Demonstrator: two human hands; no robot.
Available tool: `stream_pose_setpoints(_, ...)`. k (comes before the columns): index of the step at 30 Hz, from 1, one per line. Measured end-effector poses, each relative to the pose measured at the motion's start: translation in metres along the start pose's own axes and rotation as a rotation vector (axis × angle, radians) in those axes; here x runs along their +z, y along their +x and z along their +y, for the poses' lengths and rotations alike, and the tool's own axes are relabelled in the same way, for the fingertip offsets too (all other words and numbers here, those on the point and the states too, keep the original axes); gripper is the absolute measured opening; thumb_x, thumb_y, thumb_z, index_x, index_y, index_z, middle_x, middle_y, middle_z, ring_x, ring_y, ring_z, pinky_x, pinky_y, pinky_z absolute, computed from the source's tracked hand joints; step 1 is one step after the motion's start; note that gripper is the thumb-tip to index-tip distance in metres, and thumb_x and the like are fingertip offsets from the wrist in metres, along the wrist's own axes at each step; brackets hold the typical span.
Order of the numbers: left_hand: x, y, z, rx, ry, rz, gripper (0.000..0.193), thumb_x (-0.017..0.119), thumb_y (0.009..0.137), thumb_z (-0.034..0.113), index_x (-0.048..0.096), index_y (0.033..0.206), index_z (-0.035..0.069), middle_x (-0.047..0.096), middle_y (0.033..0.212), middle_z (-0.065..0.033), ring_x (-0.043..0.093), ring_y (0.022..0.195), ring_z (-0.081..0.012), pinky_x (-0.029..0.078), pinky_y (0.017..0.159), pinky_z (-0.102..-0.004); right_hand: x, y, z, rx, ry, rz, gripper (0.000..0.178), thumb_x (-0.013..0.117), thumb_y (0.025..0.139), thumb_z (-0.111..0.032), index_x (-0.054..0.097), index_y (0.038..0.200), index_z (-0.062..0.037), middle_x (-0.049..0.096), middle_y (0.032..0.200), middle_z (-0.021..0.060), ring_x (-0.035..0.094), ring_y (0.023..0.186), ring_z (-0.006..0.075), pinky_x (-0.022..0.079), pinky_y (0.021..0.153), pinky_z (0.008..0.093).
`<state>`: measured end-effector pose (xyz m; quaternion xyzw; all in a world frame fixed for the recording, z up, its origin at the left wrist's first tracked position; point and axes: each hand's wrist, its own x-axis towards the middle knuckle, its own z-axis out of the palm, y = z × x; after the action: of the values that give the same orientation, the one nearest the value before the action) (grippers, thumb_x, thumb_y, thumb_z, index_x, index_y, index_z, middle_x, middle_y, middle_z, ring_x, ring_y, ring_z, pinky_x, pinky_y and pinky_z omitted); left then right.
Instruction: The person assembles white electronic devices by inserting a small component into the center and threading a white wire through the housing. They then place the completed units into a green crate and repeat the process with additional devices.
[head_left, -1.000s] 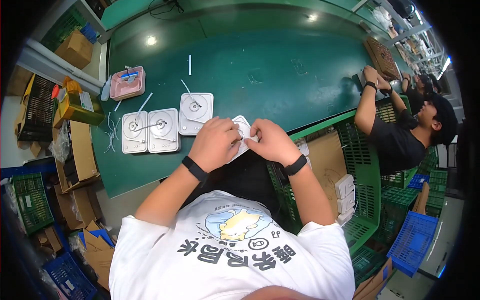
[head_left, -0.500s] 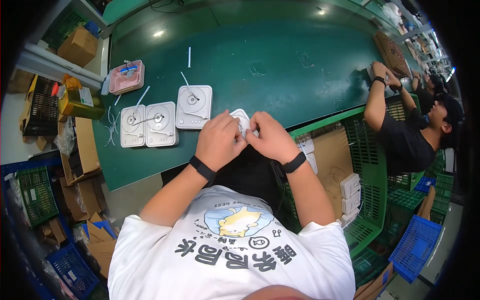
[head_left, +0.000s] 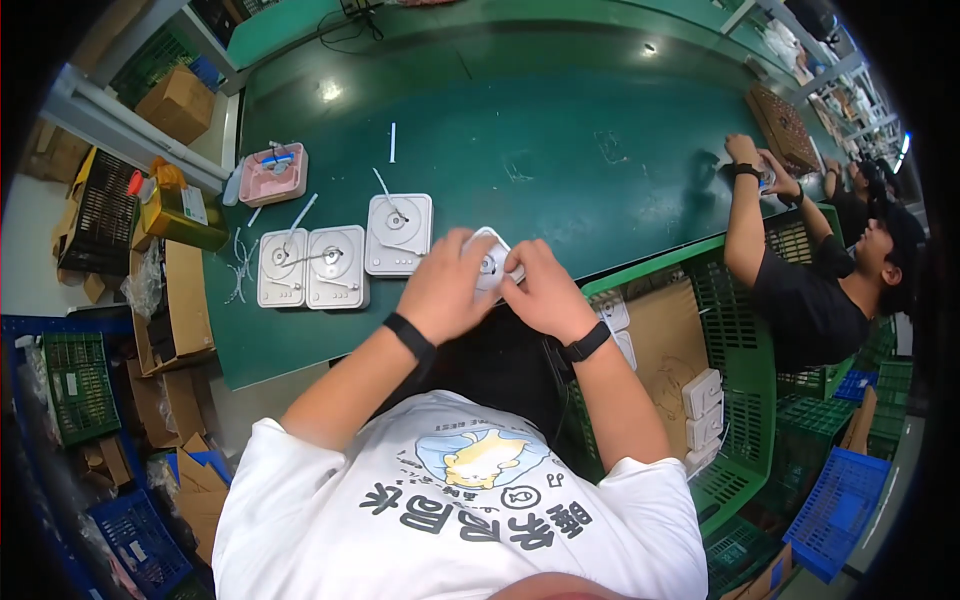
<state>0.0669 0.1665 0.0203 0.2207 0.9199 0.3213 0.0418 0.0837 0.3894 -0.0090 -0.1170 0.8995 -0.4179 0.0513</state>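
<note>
– Where is the white, square-faced, turntable-shaped plastic device [head_left: 488, 263] held?
– At the near edge of the long, flat green worktable [head_left: 450, 140]; whether it is rested there cannot be told.
– How is it gripped?
– Narrowly, between the bare left hand [head_left: 438, 287] at its left side and the bare right hand [head_left: 550, 295], by which its right edge is pinched.
– Its slant?
– One corner is pointed out over the worktable, the long axis obscured; neither hand is placed nearer

You have two hands [head_left: 441, 291] and two black wristbands [head_left: 409, 337]. Three white record players [head_left: 396, 245] sit on your one green table [head_left: 560, 120], and your hands have one more. You also have one pink tray [head_left: 273, 195] and one yellow jug [head_left: 178, 220].
</note>
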Motion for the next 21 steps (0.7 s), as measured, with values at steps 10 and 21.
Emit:
stream_pose_setpoints(10,-0.026,-0.006,-0.022,-0.058,-0.774,0.018,0.057,0.06,0.113,0.037,0.063,0.157,0.0,0.075,0.144,-0.021,0.076,0.13,-0.0354,0.06,0.117,-0.047,-0.061,-0.001,-0.097,-0.512,-0.265,0.149,0.091,0.097,0.082,-0.028,0.058,0.162,-0.0078,0.059,0.157,0.0216,0.062,0.139,0.0439,0.052,0.121,0.049)
stream_pose_setpoints(21,-0.064,-0.027,-0.04,-0.058,-0.112,0.26,0.056,0.078,0.107,0.033,0.067,0.152,0.003,0.075,0.14,-0.0233,0.072,0.134,-0.0435,0.058,0.117,-0.0525,-0.101,0.084,0.023,0.056,-0.561,0.092,0.116,0.106,0.07,-0.062,0.059,0.156,-0.0004,0.062,0.147,0.0273,0.059,0.136,0.0494,0.051,0.121,0.0557)
